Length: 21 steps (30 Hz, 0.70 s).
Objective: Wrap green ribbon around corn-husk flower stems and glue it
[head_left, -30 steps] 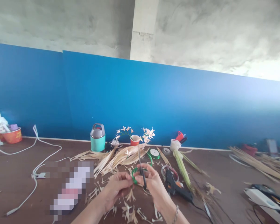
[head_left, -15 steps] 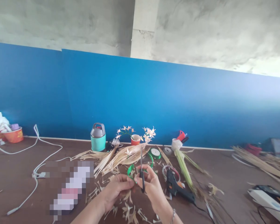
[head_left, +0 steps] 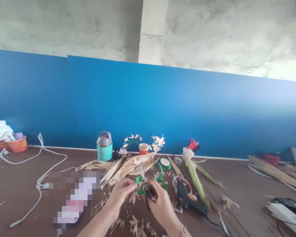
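My left hand (head_left: 122,192) pinches green ribbon (head_left: 138,179) between thumb and fingertips. In my right hand (head_left: 160,200) are scissors (head_left: 147,201) with dark handles, their blades pointing up and away beside the ribbon. More of the ribbon curls behind the right hand toward a green-edged spool (head_left: 165,163). A small pale flower (head_left: 136,162) shows just beyond the hands, against dry corn husks (head_left: 128,171); whether a stem joins it to my left hand I cannot tell. Cut husk scraps (head_left: 135,223) lie below the hands.
A red paper cup (head_left: 143,150) with husk flowers stands at the back, near a turquoise container (head_left: 104,148). To the right lie a glue gun (head_left: 187,197) and green husks (head_left: 195,181). White cables (head_left: 40,177) and a pixelated object (head_left: 76,200) occupy the left.
The scissors have tilted from upright to leaning left, their blades now near the ribbon. My hands have moved slightly apart, and more ribbon shows around the right hand.
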{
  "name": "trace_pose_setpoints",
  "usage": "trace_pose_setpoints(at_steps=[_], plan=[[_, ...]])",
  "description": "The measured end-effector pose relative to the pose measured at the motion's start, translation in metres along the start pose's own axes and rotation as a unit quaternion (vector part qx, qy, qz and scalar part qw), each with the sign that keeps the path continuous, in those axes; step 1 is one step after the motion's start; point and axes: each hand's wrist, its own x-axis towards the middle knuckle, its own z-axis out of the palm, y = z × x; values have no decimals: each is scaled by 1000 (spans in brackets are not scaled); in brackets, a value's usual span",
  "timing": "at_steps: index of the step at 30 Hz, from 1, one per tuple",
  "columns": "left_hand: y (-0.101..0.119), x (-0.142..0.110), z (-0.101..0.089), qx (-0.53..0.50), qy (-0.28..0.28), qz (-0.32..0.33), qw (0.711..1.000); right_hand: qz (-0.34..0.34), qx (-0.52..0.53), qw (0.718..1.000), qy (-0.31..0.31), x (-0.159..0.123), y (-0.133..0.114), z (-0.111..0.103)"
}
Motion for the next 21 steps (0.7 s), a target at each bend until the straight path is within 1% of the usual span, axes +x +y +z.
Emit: trace_pose_setpoints(at_steps=[3,6,8,14,21], plan=[[-1,-1,0,-26,-12,-8,1000,-34,-49,998,-16,-2,-2,0],[-2,-3,0,-35,-13,-8,999,-44,-80,996,-16,-4,-2,2],[-3,-3,0,-39,-8,-1,999,-42,-85,995,-20,-4,-2,3],[-5,2,-3,-50,25,13,998,-14,-46,996,-73,-5,0,5],[0,6,-11,-38,68,25,997,13,-46,996,-77,-5,5,3]])
